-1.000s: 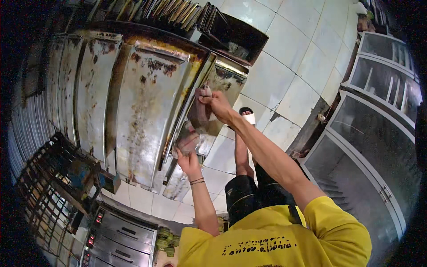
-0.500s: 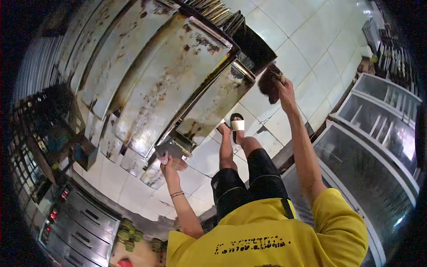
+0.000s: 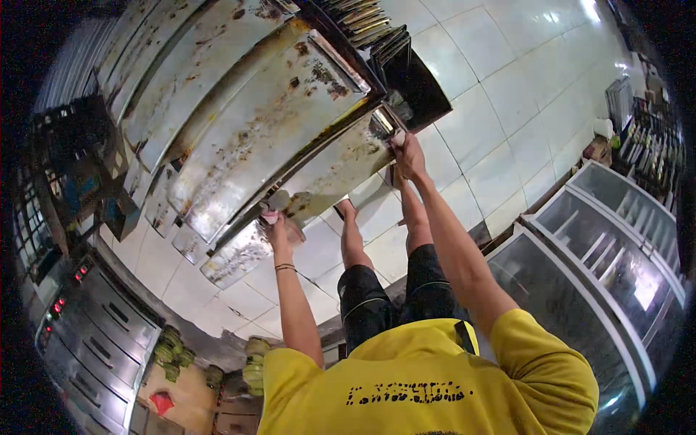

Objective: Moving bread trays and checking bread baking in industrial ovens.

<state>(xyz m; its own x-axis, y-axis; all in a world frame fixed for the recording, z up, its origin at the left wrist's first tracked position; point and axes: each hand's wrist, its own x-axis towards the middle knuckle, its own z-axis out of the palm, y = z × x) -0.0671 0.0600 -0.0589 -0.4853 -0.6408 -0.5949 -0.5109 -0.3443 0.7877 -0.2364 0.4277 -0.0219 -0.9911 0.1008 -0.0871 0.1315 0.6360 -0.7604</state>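
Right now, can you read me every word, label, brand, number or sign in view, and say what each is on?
None can be read.
Yellow shirt: dark lettering across it, too blurred to read.
Steel unit at lower left: red lights, too small to tell whether they form numbers.

Item [image 3: 270,217] in left hand [image 3: 280,235] blurred, unidentifiable.

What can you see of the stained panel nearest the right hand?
The stained panel is long, flat and pale grey, looks like metal, and has brown marks and a shiny strip at its upper end. It slants toward the picture's lower left, beside a wider panel. The right hand is at its upper end; contact is unclear.
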